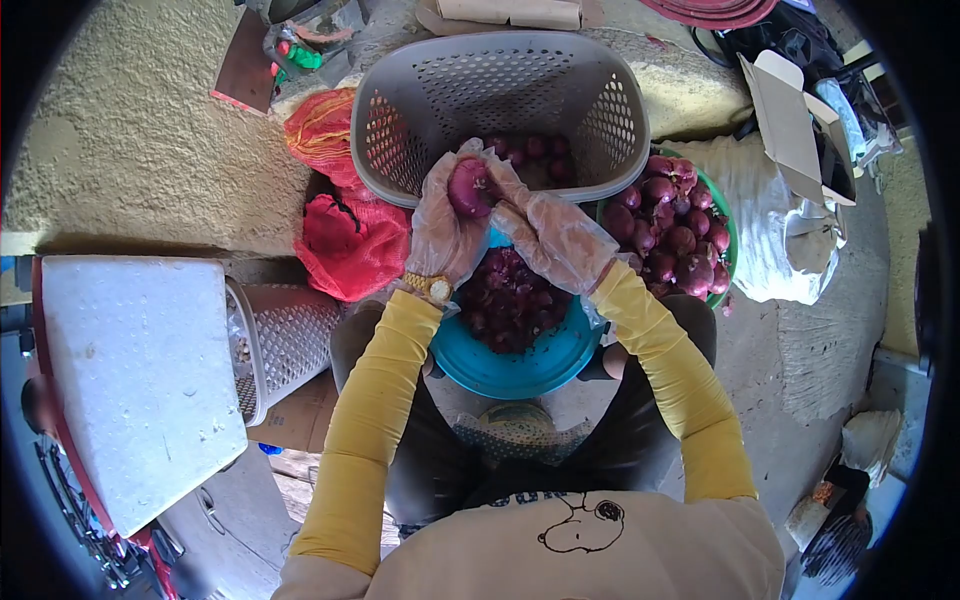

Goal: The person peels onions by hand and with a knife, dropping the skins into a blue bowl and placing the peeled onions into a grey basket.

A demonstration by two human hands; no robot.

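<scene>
In the head view, the left hand (440,215), in a clear glove, is closing its grip around a purple onion (473,188) at the near rim of the grey basket (480,72). The right hand (560,232), gloved too, is bringing its fingers against the onion's other side; whether that grip is pinching anything, I cannot tell.

A modest number of onions are lying low in the grey basket, leaving much of its depth unfilled. Many more are heaping up in the green bowl (729,232), so most of the visible onions appear to be sitting outside the basket. Dark purple pieces, seemingly skins, are covering the middle of the blue basin (500,376) below the hands.

The basket's near rim is running just beside the fingers, and the green bowl is crowding in at the right. The red mesh bag (345,245) is lying left of the left hand. The freest room is opening upward, over the basket's wide mouth.
</scene>
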